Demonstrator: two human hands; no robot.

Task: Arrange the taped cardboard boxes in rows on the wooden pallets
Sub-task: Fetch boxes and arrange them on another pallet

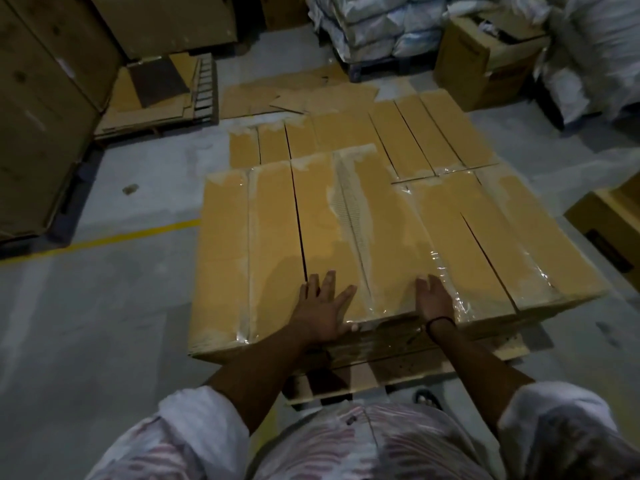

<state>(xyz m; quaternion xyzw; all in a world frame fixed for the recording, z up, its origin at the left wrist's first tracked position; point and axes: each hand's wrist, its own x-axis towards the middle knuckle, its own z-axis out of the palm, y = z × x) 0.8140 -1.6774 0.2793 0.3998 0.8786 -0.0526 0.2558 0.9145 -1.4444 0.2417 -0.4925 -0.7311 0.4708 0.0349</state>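
While both grips are laid flat on the near row, nothing is clamped.

Left grip (323, 306): fingers straight and spread, palm down on the top of the middle taped box (346, 216), right at its near edge. The thumb is seen at that edge.

Right grip (434, 303): fingers straight and close together, pressed on the top face further right, at a clear tape strip (446, 282). Whether that is the same box or its neighbour cannot be told. A black band (441, 321) is worn at the wrist.

The middle box is found under the left palm and between the two forearms, running lengthwise away from the person.

Boxes are set in two rows on the wooden pallet (349, 375). The near row (273, 244) is laid side by side, with its boxes touching. The far row (433, 136) is butted against it behind. Pallet slats are exposed below the near box faces.

Around it on the concrete floor (121, 306):
- a yellow line (104, 239)
- flattened cardboard (298, 97)
- tall cartons (38, 116) at left
- white sacks (374, 26) stacked at back
- an open carton (481, 60) beside them
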